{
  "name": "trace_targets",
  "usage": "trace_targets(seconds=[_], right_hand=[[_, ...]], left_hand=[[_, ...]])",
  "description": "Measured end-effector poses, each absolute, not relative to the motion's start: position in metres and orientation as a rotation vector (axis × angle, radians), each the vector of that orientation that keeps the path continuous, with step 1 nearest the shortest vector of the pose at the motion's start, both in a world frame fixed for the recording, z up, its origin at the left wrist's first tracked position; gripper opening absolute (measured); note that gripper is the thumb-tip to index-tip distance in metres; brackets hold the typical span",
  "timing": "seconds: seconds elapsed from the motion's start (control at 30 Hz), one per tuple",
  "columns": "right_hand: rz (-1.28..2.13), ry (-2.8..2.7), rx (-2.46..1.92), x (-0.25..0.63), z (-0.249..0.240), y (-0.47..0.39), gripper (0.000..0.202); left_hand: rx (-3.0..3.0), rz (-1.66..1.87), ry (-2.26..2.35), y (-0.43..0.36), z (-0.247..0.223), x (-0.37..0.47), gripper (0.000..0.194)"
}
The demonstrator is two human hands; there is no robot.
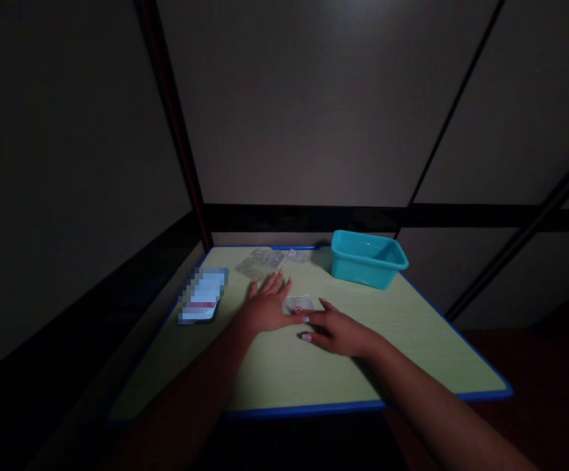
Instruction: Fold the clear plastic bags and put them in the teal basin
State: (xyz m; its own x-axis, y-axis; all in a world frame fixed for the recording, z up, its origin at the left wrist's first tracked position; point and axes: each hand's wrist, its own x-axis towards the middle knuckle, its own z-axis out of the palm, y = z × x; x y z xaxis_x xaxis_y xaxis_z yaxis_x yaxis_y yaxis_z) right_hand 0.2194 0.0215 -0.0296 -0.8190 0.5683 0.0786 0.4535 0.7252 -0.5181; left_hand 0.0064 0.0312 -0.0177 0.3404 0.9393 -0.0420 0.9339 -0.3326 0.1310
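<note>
A small clear plastic bag [300, 301] lies flat on the table between my two hands, with something small and pinkish at its near edge that I cannot make out. My left hand [267, 311] is spread palm down just left of the bag, its thumb reaching toward the right fingers. Resting low over the table, my right hand [336, 331] has its fingers apart at the bag's near right edge. Neither hand grips anything visible. Beyond the left fingertips are larger clear plastic bags [261, 263] and a smaller clear packet [297, 256].
A turquoise plastic basin [365, 268] stands at the back right of the pale table [284, 386], which has a blue edge. A phone [208, 288] with a lit, blurred screen lies at the left side. A panelled wall [304, 131] rises behind.
</note>
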Motion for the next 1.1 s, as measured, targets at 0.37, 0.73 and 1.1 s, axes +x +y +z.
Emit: trace_targets(seconds=[0.37, 0.73, 1.1], right_hand=[[0.442, -2.375, -0.910, 0.211, -0.039, 0.037, 0.059], [0.292, -2.727, -1.143, 0.201, -0.039, 0.034, 0.073], [0.208, -2.824, -1.249, 0.197, -0.044, 0.042, 0.074]], left_hand=[[2.544, -0.005, 1.646, 0.028, -0.023, 0.015, 0.074], [2.349, -0.019, 1.767, 0.033, -0.031, 0.008, 0.071], [2.507, 0.228, 1.605, 0.012, -0.038, 0.049, 0.068]])
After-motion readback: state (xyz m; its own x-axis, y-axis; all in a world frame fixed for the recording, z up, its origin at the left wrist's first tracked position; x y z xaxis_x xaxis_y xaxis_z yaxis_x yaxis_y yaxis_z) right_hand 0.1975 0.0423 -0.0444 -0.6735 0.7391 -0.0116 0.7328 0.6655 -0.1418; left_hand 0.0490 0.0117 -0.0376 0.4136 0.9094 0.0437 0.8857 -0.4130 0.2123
